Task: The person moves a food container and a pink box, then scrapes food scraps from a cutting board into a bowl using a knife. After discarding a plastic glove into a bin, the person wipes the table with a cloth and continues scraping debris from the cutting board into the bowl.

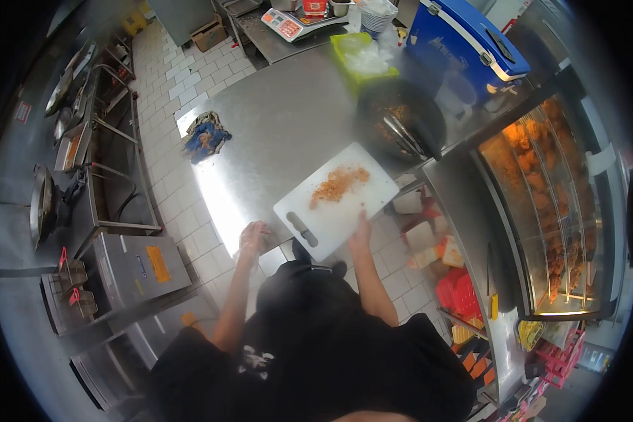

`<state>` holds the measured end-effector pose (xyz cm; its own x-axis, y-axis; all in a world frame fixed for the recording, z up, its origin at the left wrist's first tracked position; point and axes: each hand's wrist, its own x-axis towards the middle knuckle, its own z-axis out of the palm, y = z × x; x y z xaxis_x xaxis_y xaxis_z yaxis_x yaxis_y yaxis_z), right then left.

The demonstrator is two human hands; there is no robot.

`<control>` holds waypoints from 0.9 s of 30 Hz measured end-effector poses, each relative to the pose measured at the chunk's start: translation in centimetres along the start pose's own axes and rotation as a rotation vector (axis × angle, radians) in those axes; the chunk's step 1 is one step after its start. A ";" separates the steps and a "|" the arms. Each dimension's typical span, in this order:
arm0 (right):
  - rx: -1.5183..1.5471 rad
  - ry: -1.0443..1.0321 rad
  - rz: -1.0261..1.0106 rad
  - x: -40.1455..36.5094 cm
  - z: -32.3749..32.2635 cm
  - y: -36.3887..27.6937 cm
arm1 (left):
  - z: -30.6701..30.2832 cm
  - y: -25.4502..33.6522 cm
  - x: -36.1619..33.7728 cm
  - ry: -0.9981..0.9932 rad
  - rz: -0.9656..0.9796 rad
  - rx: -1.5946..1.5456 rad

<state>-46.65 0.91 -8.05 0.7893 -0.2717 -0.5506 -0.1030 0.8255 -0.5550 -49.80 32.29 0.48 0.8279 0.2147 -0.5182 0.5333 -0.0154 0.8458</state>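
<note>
A white cutting board (pixel 335 200) with a handle slot lies tilted across the front of the steel table, its near end reaching past the edge. Chopped brown-orange crumbs (pixel 341 184) are heaped on its far half. My right hand (pixel 361 231) grips the board's right edge, thumb on top; the fingers underneath are hidden. To the left of the board, apart from it, my left hand (pixel 254 238) hovers by the table's front edge, fingers loosely apart and holding nothing. Beyond the board stands a dark round pan (pixel 401 112) with metal tongs (pixel 403 136) in it.
A crumpled blue cloth (pixel 207 137) lies on the steel table (pixel 274 112). At the back are a lime-green basket (pixel 362 56) with plastic bags, a blue cooler box (pixel 464 46) and a scale (pixel 283 24). A lit display case (pixel 541 211) with fried food stands right.
</note>
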 end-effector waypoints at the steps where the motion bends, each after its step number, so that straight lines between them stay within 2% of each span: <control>1: -0.020 0.013 -0.017 -0.1 0.1 0.0 | 0.1 -0.2 0.3 0.005 -0.007 0.037; 4: 0.004 0.092 0.007 0.0 0.4 -0.1 | 0.3 -1.0 1.0 -0.002 0.015 0.065; 11: 0.079 0.068 0.014 0.9 0.7 0.2 | -0.5 -1.3 -0.3 -0.008 0.029 -0.011; 13: 0.053 0.056 -0.067 1.3 1.4 0.3 | -0.8 -1.8 -0.3 -0.008 0.025 -0.015; 17: 0.088 0.067 -0.013 2.1 1.7 -0.1 | -1.2 -1.9 -0.3 -0.010 0.019 -0.023; 20: -0.006 0.057 -0.012 2.4 0.9 -0.1 | -1.2 -1.3 -0.6 0.019 0.047 0.017; 23: -0.042 -0.040 -0.122 2.0 -1.1 -0.3 | -1.2 -0.3 -1.1 0.013 0.043 -0.024; 25: -0.192 0.171 -0.030 0.7 -3.8 -1.1 | -1.2 0.0 -1.2 0.015 0.057 -0.012; 27: -0.098 0.390 -0.049 0.5 -8.4 -0.3 | -1.1 0.0 -1.5 0.023 0.067 -0.007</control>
<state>-51.29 -3.68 -13.38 0.5080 -0.4927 -0.7066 -0.1427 0.7608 -0.6331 -51.20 33.03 1.37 0.8574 0.2357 -0.4574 0.4755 -0.0233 0.8794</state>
